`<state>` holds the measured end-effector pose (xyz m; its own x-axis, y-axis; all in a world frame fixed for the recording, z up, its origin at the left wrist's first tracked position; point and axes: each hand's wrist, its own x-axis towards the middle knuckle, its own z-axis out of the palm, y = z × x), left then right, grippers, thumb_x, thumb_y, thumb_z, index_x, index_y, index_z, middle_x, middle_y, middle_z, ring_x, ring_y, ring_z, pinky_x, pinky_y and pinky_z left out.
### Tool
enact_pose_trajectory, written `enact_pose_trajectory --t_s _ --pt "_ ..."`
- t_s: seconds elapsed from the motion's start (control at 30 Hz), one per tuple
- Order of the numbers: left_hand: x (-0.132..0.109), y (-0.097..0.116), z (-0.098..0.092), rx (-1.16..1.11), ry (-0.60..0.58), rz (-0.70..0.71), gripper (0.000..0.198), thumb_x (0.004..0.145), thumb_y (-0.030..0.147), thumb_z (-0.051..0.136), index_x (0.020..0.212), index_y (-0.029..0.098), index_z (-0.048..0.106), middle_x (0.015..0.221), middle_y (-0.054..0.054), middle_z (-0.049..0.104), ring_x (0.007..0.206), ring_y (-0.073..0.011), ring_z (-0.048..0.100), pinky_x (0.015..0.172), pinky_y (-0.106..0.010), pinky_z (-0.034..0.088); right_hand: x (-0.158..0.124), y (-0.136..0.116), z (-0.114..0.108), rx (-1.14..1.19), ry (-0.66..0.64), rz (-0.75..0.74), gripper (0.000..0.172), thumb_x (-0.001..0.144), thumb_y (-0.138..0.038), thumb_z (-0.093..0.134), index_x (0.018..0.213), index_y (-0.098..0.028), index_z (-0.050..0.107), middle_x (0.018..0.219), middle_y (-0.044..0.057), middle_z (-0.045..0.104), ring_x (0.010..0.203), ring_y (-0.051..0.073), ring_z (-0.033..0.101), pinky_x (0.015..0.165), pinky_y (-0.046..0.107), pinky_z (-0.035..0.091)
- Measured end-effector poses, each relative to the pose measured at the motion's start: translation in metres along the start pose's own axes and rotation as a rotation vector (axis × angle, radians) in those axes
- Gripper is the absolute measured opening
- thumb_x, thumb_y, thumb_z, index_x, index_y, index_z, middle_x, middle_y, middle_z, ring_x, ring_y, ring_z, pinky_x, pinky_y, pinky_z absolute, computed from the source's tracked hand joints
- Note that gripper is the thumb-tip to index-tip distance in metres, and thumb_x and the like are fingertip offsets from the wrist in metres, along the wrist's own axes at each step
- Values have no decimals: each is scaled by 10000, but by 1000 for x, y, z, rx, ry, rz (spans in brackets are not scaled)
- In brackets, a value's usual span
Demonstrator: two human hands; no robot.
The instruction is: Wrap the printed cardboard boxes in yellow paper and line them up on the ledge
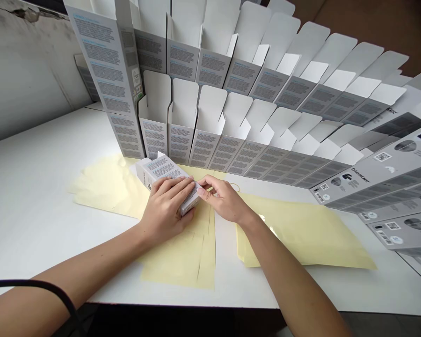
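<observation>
Pale grey and white panels on the small carton (163, 169), with tight columns of dark text under thin blue headings. Grey fronts, striped by dark text blocks, and plain white inner flaps along the rows of open upright cartons (210, 140). Black logos and black-and-white QR codes on the grey lying cartons (382, 173). Pale yellow on the paper sheets (301, 234), white on the tabletop (38, 187), solid black on the cable (31, 282).
</observation>
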<state>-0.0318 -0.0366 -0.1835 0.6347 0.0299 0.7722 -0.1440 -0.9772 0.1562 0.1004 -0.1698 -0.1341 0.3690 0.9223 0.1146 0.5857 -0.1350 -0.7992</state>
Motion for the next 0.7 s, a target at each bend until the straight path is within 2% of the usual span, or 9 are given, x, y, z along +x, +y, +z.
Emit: enact_pose_trajectory --t_s 0.1,0.2,0.3,0.4,0.47,0.53,0.63,0.7 --pt "1 2 -3 -44 -2 12 507 781 238 652 1270 183 527 1240 -102 639 1117 -275 581 956 -454 387 1 -1 2 87 11 26 257 925 -422 511 940 -176 586 961 41 643 861 157 587 713 282 455" --pt "3 5 -9 -172 -3 -13 466 800 306 666 1239 201 548 1214 -99 647 1114 -266 577 958 -445 400 1 1 2 131 -3 40 294 888 -430 580 1051 -186 586 1099 63 627 948 173 587 764 300 487" --pt "5 7 -14 -198 45 -104 348 873 309 589 1207 214 565 1224 -101 628 1160 -269 545 1030 -482 345 -1 6 0 156 -44 51 369 880 -410 606 1186 -210 552 1236 83 578 1062 189 563 863 340 490" --pt "6 5 -17 -77 128 -259 322 915 287 531 1233 241 541 1328 -109 544 1262 -295 457 1092 -548 233 -4 7 -6 244 -115 27 456 875 -371 624 1288 -227 494 1312 94 531 1171 204 519 917 362 484" --pt "7 3 -19 -39 175 -369 468 893 310 573 1342 261 449 1452 -130 408 1356 -328 339 1101 -575 208 -7 7 -11 316 -177 26 508 863 -335 642 1327 -235 459 1359 97 492 1229 214 483 931 365 487" --pt "9 2 -20 -70 217 -478 723 845 349 642 1462 278 273 1561 -142 195 1439 -351 164 1118 -597 183 -9 5 -16 364 -236 48 557 851 -303 660 1355 -244 431 1399 97 454 1265 220 458 956 369 479" --pt "12 5 -22 -181 243 -650 1027 766 422 718 1522 295 36 1597 -109 -103 1463 -355 -84 1141 -615 135 -12 4 -23 408 -299 55 642 818 -278 701 1387 -261 407 1433 95 423 1286 233 441 987 383 460" --pt "11 11 -21 -296 242 -741 1097 749 450 728 1527 307 -32 1593 -103 -140 1460 -377 -51 1128 -617 197 -13 4 -25 428 -321 47 704 785 -283 736 1404 -270 401 1439 95 418 1288 248 437 993 397 451"
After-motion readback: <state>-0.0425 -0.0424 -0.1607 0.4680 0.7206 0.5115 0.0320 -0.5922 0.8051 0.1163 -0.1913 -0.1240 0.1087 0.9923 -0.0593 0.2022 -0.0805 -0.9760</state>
